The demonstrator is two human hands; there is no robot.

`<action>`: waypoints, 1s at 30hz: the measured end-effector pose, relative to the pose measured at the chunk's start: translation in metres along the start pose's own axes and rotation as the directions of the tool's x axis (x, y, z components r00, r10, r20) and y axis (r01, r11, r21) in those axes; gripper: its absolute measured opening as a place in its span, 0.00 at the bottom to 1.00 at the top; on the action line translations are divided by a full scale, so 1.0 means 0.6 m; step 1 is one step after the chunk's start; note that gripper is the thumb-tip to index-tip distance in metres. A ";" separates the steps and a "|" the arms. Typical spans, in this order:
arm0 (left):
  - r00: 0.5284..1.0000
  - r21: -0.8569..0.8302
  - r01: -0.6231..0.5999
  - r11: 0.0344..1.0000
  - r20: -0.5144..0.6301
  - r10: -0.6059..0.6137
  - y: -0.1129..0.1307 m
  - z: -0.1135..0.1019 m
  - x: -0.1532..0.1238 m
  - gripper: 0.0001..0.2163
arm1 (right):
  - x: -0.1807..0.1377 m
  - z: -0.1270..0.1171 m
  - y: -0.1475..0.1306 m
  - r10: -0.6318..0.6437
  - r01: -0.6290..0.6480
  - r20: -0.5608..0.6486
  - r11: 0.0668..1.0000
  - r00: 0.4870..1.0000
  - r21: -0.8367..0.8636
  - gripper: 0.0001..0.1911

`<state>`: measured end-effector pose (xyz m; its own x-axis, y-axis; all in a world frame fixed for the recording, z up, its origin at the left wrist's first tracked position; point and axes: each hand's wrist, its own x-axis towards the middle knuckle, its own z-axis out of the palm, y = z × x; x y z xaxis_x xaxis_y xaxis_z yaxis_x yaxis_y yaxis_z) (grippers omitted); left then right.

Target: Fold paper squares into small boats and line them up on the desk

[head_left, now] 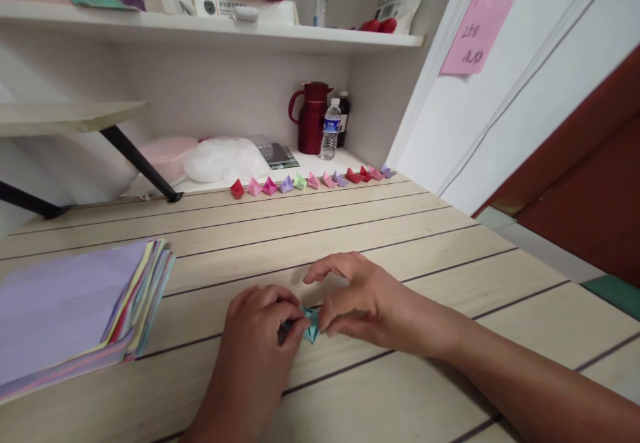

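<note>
Between my two hands, just above or on the wooden tabletop, is a small folded teal paper boat (pixel 312 326). My left hand (pixel 263 336) pinches its left side between thumb and fingers, covering that end. At the boat's right edge, the thumb and a curled finger of my right hand (pixel 370 306) close in on it, while another finger arches above, clear of the paper. Along the back edge of the table runs a row of several folded paper boats, among them a red one (pixel 237 189), a green one (pixel 300 181) and a purple one (pixel 388 171).
A stack of coloured paper (pixel 75 303) lies at the left. Behind the row stand a dark red jug (pixel 314 120), a water bottle (pixel 330 130) and a white plastic bag (pixel 225 160). A small raised shelf (pixel 65 118) on black legs overhangs the back left.
</note>
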<state>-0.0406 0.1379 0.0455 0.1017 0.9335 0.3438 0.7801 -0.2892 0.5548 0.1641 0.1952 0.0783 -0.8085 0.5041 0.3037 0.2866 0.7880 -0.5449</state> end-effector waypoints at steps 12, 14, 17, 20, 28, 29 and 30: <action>0.997 0.072 -0.076 0.995 0.002 0.076 -0.006 0.011 -0.011 0.07 | 0.002 0.003 -0.030 -0.065 0.130 0.165 0.898 0.984 -0.421 0.09; 0.997 0.078 -0.071 0.994 0.021 0.069 -0.009 0.011 -0.011 0.07 | -0.001 0.001 -0.029 -0.035 0.127 0.219 0.898 0.975 -0.422 0.09; 0.998 0.078 -0.059 0.995 0.027 0.057 -0.013 0.011 -0.009 0.08 | -0.007 -0.001 -0.024 0.007 0.102 0.262 0.909 0.965 -0.403 0.12; 0.998 0.082 -0.050 0.995 0.036 0.047 -0.013 0.010 -0.005 0.08 | -0.009 0.000 -0.021 -0.004 0.109 0.275 0.923 0.962 -0.369 0.12; 0.998 0.219 -0.067 0.973 0.030 0.062 0.004 0.008 0.002 0.07 | 0.000 -0.004 0.002 0.035 -0.040 0.070 0.996 0.997 0.082 0.12; 0.998 0.224 -0.062 0.973 0.027 0.057 0.004 0.008 0.001 0.06 | 0.001 -0.003 0.006 0.103 -0.105 0.020 0.981 0.994 0.165 0.14; 0.999 0.227 -0.053 0.973 0.023 0.049 0.003 0.007 0.000 0.06 | 0.003 0.000 0.010 0.174 -0.167 -0.013 0.959 0.985 0.228 0.17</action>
<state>-0.0366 0.1381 0.0430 0.1542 0.9226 0.3535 0.8932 -0.2831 0.3495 0.1645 0.2007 0.0756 -0.7394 0.6383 0.2143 0.2929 0.5914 -0.7513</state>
